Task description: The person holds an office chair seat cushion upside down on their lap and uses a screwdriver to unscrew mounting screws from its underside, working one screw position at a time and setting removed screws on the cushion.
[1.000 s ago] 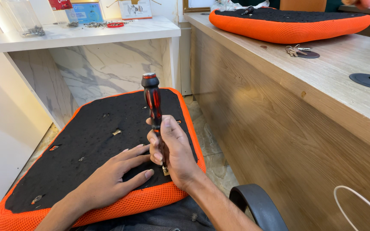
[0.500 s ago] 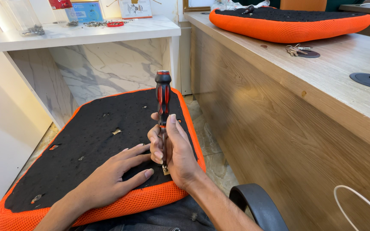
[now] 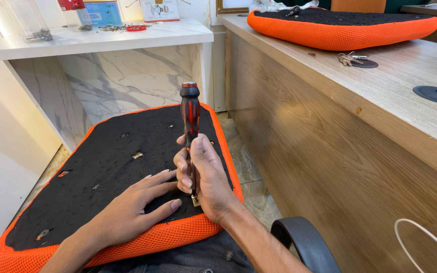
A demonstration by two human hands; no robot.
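Right hand (image 3: pixel 206 177) clenched round upright screwdriver (image 3: pixel 190 121) shaft, tip on cushion (image 3: pixel 107 167); left hand (image 3: pixel 132 210) flat, released; cushion likely soft, light, best steadied by pressing its stiff underside.

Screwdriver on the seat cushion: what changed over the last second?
The red-and-black screwdriver swung from leaning left to nearly upright, its tip kept at the same spot near the front edge of the orange seat cushion. The right hand kept its grip on the shaft, fingers shifting slightly as if turning it. The left hand stayed flat on the black underside. Nothing was picked up or released.
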